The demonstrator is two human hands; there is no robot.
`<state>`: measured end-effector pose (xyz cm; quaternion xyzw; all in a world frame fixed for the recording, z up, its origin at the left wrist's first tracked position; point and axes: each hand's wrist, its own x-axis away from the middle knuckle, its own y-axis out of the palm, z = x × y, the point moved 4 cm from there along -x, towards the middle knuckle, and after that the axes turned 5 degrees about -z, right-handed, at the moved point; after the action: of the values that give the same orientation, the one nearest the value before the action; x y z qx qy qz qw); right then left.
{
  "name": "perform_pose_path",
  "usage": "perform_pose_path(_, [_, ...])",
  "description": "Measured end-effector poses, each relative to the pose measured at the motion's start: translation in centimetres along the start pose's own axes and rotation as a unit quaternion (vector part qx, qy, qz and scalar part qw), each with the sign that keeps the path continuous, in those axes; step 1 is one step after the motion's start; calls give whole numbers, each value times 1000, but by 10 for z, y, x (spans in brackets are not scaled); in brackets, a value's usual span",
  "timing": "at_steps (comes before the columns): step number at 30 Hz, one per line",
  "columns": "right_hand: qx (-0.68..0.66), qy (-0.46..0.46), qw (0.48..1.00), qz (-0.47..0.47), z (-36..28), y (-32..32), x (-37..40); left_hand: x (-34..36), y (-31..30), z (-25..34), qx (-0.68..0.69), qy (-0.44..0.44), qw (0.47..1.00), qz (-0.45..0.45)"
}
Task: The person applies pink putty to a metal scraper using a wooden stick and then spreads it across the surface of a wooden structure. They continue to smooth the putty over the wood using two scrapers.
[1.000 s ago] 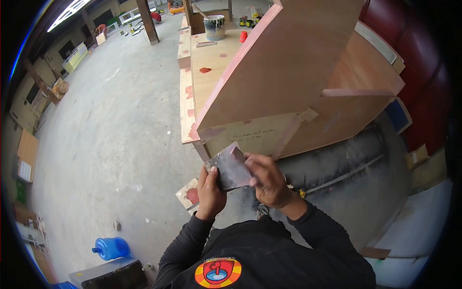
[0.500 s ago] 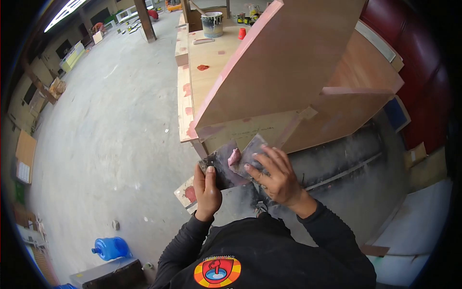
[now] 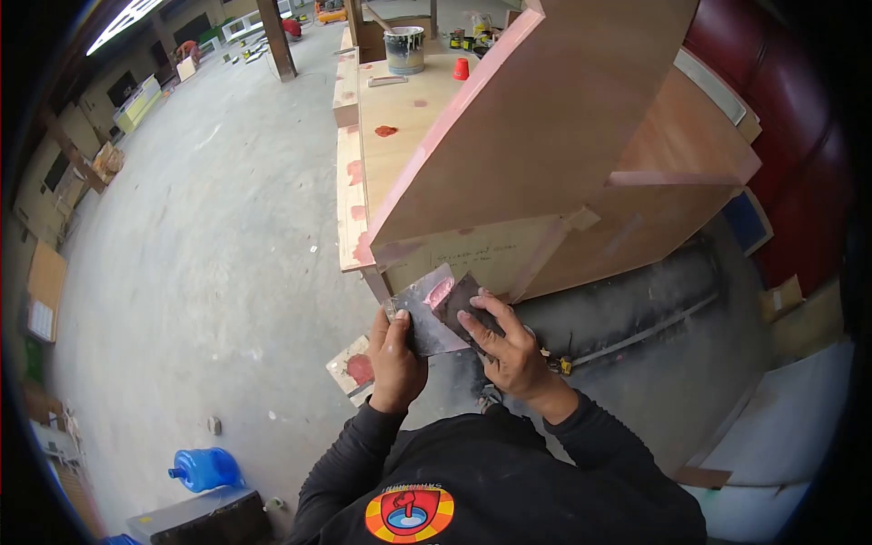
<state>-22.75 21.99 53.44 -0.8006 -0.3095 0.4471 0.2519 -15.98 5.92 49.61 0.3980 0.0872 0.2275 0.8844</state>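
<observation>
Slanting lengthwise away between left fingers (image 3: 401, 320), clamped on a pale blade (image 3: 427, 331), and nearer, part-spread right fingers (image 3: 487, 337) holding a dark blade (image 3: 456, 302), pink putty (image 3: 440, 292) is borne on the pale one.

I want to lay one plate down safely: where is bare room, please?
The wooden top has bare room between the red blob, its left edge and the upright panel. Left of it, the floor is broadly bare, apart from specks. Crowded: around the bucket, with the red cup and cans.
</observation>
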Motion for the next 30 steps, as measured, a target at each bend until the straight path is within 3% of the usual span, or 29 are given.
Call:
perform_pose_path(3, [-3,17,1000,10,12,2,9,0,-12,-5,-14,2,1000,-4])
perform_pose_path(5, [30,51,998,-35,28,2,19,1,-7,7,35,37,999,3])
perform_pose_path(7, [-39,99,994,-16,32,-4,26,0,-3,17,15,67,998,5])
perform_pose_path(9, [-188,231,949,105,38,-14,34,-2,-11,24,-152,166,974,37])
perform_pose_path(10, [-274,230,921,155,37,-15,34,-3,-15,23,-198,199,958,54])
perform_pose_path(11, [-275,229,920,158,31,-10,30,-4,-14,21,-200,199,958,52])
perform_pose_path(12, [-436,267,829,227,27,0,27,-2,-13,20,-220,214,950,61])
perform_pose_path(13, [-579,293,704,288,24,10,26,0,-11,18,-238,229,941,71])
perform_pose_path(15, [-575,311,700,286,36,32,33,6,0,16,-251,238,937,58])
perform_pose_path(17, [-507,323,755,262,41,41,32,14,10,14,-356,242,902,29])
perform_pose_path(18, [-483,336,766,258,38,39,27,14,13,16,-423,283,861,4])
perform_pose_path(19, [-483,336,765,261,36,38,22,18,11,17,-423,283,861,1])
perform_pose_path(21, [-511,339,733,295,34,34,11,26,12,13,-537,236,808,-52])
perform_pose_path(22, [-511,340,732,298,31,25,3,28,15,12,-548,250,794,-78])
perform_pose_path(24, [-593,313,680,297,22,10,-14,36,15,3,-566,244,780,-106])
perform_pose_path(25, [-592,312,681,296,25,5,-10,38,16,-3,-584,238,765,-130])
perform_pose_path(26, [-429,271,826,244,24,-8,-8,29,10,-7,-514,204,826,-111])
perform_pose_path(27, [-244,213,928,182,19,-15,-9,21,-6,-14,-417,114,900,-53])
perform_pose_path(28, [-122,130,972,153,-2,-27,-14,12,-14,-19,-324,93,941,-40])
perform_pose_path(29, [-124,129,972,151,-3,-22,-14,5,-20,-24,-226,70,971,-26])
perform_pose_path(30, [-90,22,988,123,-12,-16,-15,4,-19,-20,-238,42,969,-55])
